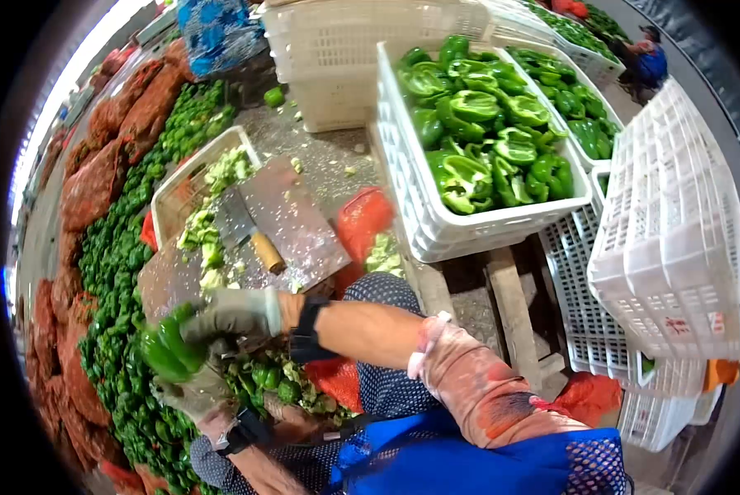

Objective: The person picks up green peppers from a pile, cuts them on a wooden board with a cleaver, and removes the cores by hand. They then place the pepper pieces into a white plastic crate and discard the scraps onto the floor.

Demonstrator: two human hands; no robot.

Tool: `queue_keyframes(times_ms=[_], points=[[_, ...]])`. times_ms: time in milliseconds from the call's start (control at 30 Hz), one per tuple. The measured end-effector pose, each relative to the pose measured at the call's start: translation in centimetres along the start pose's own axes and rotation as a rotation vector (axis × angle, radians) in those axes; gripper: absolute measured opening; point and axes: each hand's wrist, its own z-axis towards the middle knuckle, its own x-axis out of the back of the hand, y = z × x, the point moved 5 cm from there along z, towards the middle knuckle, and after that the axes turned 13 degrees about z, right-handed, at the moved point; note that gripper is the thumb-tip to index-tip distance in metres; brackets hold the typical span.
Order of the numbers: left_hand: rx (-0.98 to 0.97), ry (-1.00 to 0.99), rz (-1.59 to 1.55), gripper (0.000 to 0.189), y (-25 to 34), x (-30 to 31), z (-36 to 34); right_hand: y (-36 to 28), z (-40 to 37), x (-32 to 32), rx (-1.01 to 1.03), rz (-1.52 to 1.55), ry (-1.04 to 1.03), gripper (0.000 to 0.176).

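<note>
A green bell pepper (pixel 172 345), blurred by motion, is between my two gloved hands at the left. My right hand (pixel 231 317) reaches across from the right with its fingers closed on the upper part of the pepper. Under it, my left hand (pixel 195 391) holds the pepper from below, its fingers partly hidden. Just beyond them, a cleaver (pixel 250 233) with a wooden handle lies on a metal-looking board (pixel 296 210). Pale green pepper scraps (pixel 211 239) lie along the board and in a crate (pixel 165 198) behind it.
A white crate (pixel 403 186) full of cut green peppers (pixel 490 124) stands at the right on wooden slats (pixel 514 309). Stacked empty crates (pixel 675 223) lean farther right. Whole peppers (pixel 127 272) and red mesh sacks (pixel 98 186) line the left. A person (pixel 649 62) is at the back right.
</note>
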Motion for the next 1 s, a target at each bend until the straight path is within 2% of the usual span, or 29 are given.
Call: queue_keyframes(times_ms=[33,67,100,133,200,233,300,333,367,400,467,567,600,667,700,767,800,867,900,933,967,1000], points=[[0.100,-0.271,-0.392,0.082,0.4,-1.3,0.3,0.5,0.6,2.1,0.044,-0.370,0.120,0.026],[0.063,-0.205,-0.389,0.080,0.5,-1.8,0.4,0.8,1.7,4.1,0.082,-0.744,0.232,0.026],[0.097,-0.052,-0.437,0.082,0.9,-1.7,0.9,-0.2,1.3,3.4,0.061,-0.561,0.232,0.027],[0.127,0.111,-0.487,0.083,1.3,-1.4,1.3,-1.6,0.2,3.1,0.047,-0.524,0.261,0.038],[0.072,0.046,-0.383,0.089,1.5,-1.1,1.7,-5.8,-2.9,3.2,0.228,-0.445,0.325,0.036],[0.159,0.265,-0.312,0.091,0.9,-0.9,1.4,-7.9,-4.5,3.9,0.328,-0.397,0.356,0.035],[0.146,0.057,-0.101,0.091,-1.5,1.7,1.2,-11.4,-7.3,5.1,0.535,-0.228,0.359,0.034],[0.193,0.189,-0.038,0.091,-1.4,1.0,1.0,-12.8,-8.6,5.7,0.636,-0.126,0.328,0.033],[0.204,0.106,-0.117,0.079,-2.6,2.7,1.5,-14.1,-9.8,6.4,0.720,-0.013,0.281,0.032],[0.373,0.336,-0.039,0.062,-0.9,0.2,1.6,-15.1,-10.8,7.2,0.784,0.125,0.221,0.032],[0.369,0.303,0.200,0.048,-1.6,0.8,3.2,-16.1,-11.8,8.0,0.858,0.306,0.133,0.031],[0.385,0.163,0.637,0.040,-4.3,1.0,7.5,-14.0,-9.9,6.4,0.809,0.039,0.246,0.030],[0.443,0.085,0.780,0.043,-3.4,-1.7,8.4,-13.1,-8.9,5.5,0.778,-0.109,0.310,0.030],[-0.005,-0.117,1.171,0.064,-6.7,-2.1,11.4,-11.9,-7.4,4.4,0.654,-0.202,0.430,0.027],[-0.103,-0.109,1.260,0.069,-8.4,-2.4,11.9,-11.4,-7.0,3.9,0.620,-0.240,0.457,0.027],[-0.285,-0.052,1.718,0.080,-6.0,-6.2,10.0,-10.7,-6.5,4.1,0.551,-0.313,0.548,0.026],[-0.200,-0.035,1.816,0.083,-7.5,-5.1,9.8,-10.6,-6.3,4.0,0.535,-0.336,0.607,0.027],[-0.192,-0.061,1.732,0.082,-7.6,-4.6,9.5,-10.5,-6.0,4.0,0.457,-0.479,0.616,0.031],[-0.181,-0.040,1.830,0.081,-7.9,-4.9,10.0,-10.2,-6.1,3.5,0.399,-0.526,0.650,0.026],[-0.158,-0.062,1.840,0.082,-8.7,-4.4,10.9,-9.8,-6.0,3.7,0.363,-0.604,0.675,0.031],[-0.144,-0.076,1.810,0.081,-8.9,-4.2,11.9,-9.6,-5.9,3.9,0.428,-0.852,0.568,0.032],[-0.137,-0.089,1.780,0.082,-8.8,-4.1,13.1,-9.5,-5.6,3.9,0.359,-0.828,0.591,0.033]])
